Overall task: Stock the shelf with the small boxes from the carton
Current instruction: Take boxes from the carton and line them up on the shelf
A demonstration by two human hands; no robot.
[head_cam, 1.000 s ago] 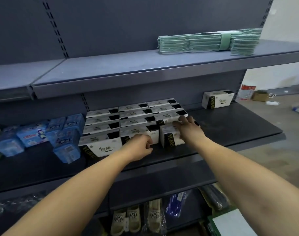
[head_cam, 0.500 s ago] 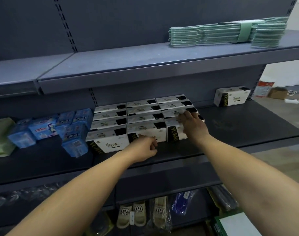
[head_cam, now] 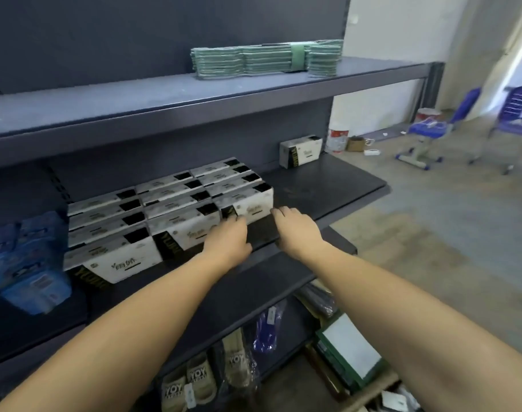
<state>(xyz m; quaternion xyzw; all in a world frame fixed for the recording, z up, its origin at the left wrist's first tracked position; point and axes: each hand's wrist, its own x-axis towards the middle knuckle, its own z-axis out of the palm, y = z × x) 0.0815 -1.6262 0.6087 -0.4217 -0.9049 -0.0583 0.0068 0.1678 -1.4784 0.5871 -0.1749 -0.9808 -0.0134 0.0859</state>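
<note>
A: Boxes (head_cam: 170, 215)? Hands?
B: Mid-shelf (head_cam: 328, 185), packed block. Left hand (head_cam: 228, 242), right hand (head_cam: 297, 227) at near-right box, fingers relaxed, grasping nothing. Bare shelf right; lone box (head_cam: 301, 150) far right; blue packs (head_cam: 27, 263) left

Two bare, sleeveless forearms (head_cam: 152, 316)

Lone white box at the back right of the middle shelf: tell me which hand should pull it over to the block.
Right. The right hand is open at the block's right front corner, beside the bare shelf leading to the lone white box. The left hand sits farther left, fingers against the front row of boxes.
</note>
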